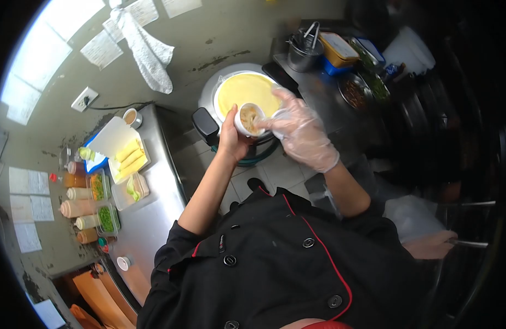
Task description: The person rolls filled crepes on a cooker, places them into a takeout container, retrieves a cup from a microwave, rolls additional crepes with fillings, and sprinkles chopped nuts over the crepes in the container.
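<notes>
A small white cup (249, 118) with a light brown, shredded-looking filling is held in my bare left hand (232, 137), fingers wrapped round its side. My right hand (303, 130) wears a clear plastic glove. Its fingertips reach the cup's right rim and filling, while another finger stretches up over the plate; whether it pinches any filling is too small to tell. Just beyond the cup, a round yellow sheet (239, 90) lies on a white plate on top of a round metal appliance (207, 94) with a black handle block.
On the left steel counter (160, 219) stand an open box (142, 164) with yellow rolls, sauce bottles (77, 208) and tubs of chopped vegetables (106, 219). At the right are a metal pot (305, 54) with tongs, stacked containers (339, 46) and a bowl (355, 91).
</notes>
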### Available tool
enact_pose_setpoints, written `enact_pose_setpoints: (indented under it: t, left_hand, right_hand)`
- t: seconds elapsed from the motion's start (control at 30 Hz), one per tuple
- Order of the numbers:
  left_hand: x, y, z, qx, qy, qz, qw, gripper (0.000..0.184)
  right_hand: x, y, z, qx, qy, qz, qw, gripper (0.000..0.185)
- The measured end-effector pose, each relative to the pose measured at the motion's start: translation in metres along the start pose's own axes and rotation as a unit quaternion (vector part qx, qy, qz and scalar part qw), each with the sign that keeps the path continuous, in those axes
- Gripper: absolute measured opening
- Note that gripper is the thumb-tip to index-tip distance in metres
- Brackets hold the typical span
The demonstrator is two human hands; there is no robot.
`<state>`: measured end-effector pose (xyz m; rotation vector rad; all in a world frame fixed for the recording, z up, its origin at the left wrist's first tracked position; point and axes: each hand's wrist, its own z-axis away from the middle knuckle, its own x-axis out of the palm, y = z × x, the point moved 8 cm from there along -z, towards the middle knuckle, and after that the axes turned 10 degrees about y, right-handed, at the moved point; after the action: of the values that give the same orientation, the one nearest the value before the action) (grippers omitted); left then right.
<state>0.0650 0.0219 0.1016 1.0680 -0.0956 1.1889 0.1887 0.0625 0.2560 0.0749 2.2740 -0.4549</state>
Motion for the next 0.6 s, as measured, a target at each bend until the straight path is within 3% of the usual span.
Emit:
enact_pose_setpoints:
  t: [0.1, 0.17, 0.23, 0.27, 0.3, 0.37, 0.47, 0.5, 0.53, 0.57, 0.6]
  left_hand:
    - [-0.015, 0.016, -0.056, 0.107, 0.054, -0.019, 0.993, 0.045]
    - [-0.023, 0.030, -0.096, 0.174, 0.114, -0.085, 0.975, 0.040]
    - [-0.025, 0.048, -0.139, 0.445, 0.150, -0.227, 0.853, 0.035]
    - [-0.003, 0.055, -0.119, 0.527, 0.143, -0.332, 0.769, 0.035]
    - [0.008, 0.045, -0.125, 0.564, 0.113, -0.469, 0.670, 0.036]
    - [0.023, 0.006, -0.135, 0.545, -0.054, -0.640, 0.538, 0.040]
    - [0.026, 0.009, -0.154, 0.487, -0.083, -0.662, 0.564, 0.042]
    - [0.032, 0.021, -0.147, 0.500, -0.091, -0.629, 0.588, 0.044]
    - [0.043, 0.040, -0.130, 0.576, -0.095, -0.557, 0.591, 0.042]
    - [0.050, 0.061, -0.114, 0.579, -0.056, -0.533, 0.615, 0.041]
    - [0.053, 0.078, -0.101, 0.576, -0.027, -0.452, 0.681, 0.032]
  right_hand:
    - [-0.026, 0.031, 0.019, 0.153, 0.049, -0.098, 0.982, 0.051]
    - [-0.040, 0.047, 0.042, 0.213, 0.055, -0.057, 0.974, 0.050]
    - [-0.038, 0.064, 0.075, 0.246, 0.069, -0.035, 0.966, 0.049]
    - [-0.035, 0.068, 0.088, 0.263, 0.076, -0.024, 0.961, 0.049]
    - [-0.031, 0.069, 0.099, 0.269, 0.075, -0.018, 0.960, 0.049]
    - [-0.028, 0.067, 0.117, 0.285, 0.073, -0.007, 0.956, 0.048]
    - [-0.037, 0.071, 0.131, 0.304, 0.111, -0.024, 0.946, 0.046]
    - [-0.041, 0.070, 0.137, 0.308, 0.122, -0.017, 0.943, 0.044]
    - [-0.046, 0.074, 0.146, 0.369, 0.129, -0.024, 0.920, 0.041]
    - [-0.049, 0.075, 0.148, 0.348, 0.159, -0.016, 0.924, 0.039]
    - [-0.051, 0.078, 0.151, 0.325, 0.188, -0.006, 0.927, 0.039]
